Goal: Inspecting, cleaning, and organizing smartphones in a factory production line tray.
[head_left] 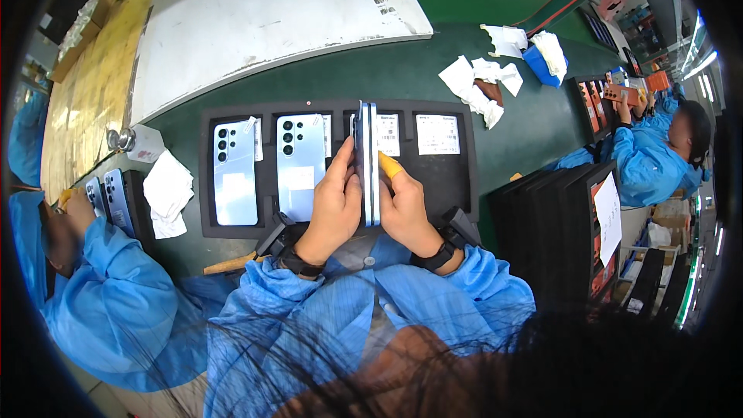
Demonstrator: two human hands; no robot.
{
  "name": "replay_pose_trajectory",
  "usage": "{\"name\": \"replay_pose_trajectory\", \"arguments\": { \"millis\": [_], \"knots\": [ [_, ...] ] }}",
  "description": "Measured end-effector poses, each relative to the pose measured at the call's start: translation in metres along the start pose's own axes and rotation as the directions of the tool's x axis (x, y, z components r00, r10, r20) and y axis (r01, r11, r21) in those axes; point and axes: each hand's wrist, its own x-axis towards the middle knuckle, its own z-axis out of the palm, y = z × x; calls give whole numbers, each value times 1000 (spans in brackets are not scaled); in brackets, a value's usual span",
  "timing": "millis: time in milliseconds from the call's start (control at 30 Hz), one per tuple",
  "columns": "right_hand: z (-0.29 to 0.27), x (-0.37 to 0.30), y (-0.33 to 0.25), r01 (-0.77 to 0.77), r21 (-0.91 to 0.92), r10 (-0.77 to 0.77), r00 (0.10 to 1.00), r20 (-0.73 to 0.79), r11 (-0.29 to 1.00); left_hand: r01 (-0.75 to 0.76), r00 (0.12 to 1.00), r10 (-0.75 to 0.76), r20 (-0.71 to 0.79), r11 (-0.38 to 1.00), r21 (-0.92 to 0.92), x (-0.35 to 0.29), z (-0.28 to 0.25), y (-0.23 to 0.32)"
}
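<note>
Between my two hands, two slim smartphones (374, 166) stand on edge side by side, pale blue at their rims. My left hand (333, 203) presses on their left side with its fingers stretched along it. Closed on the right side is my right hand (405, 213), a yellow cover on one finger. Both hands hover over a black foam tray (207, 156). Its two left compartments hold a light blue phone (234, 186) and another light blue phone (298, 178), backs up. A white printed label (438, 135) lies in the rightmost compartment; another label shows partly behind the held phones.
White cloths (168, 190) and a metal-topped bottle (143, 143) are left of the tray. Crumpled wipes (472, 81) and a blue container (544, 66) lie far right. Stacked black trays (542, 224) stand at right. Co-workers in blue sit on both sides. A white board (271, 15) spans the back.
</note>
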Motion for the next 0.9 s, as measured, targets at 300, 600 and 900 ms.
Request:
{"name": "replay_pose_trajectory", "arguments": {
  "millis": [300, 600, 900],
  "knots": [
    [-2, 1, -2, 16, -43, -16, 1000, 7, 999, 49, 999, -49, 12, 999, -15, 5, 3, 2],
    [-23, 6, -18, 158, 188, -148, 987, -66, 969, -191, 982, 185, -46, 946, -264, 6, 16, 25],
    [-21, -7, -11, 237, 285, -206, 969, -137, 929, -347, 938, 345, -43, 932, -104, -2, 19, 31]
  ]
}}
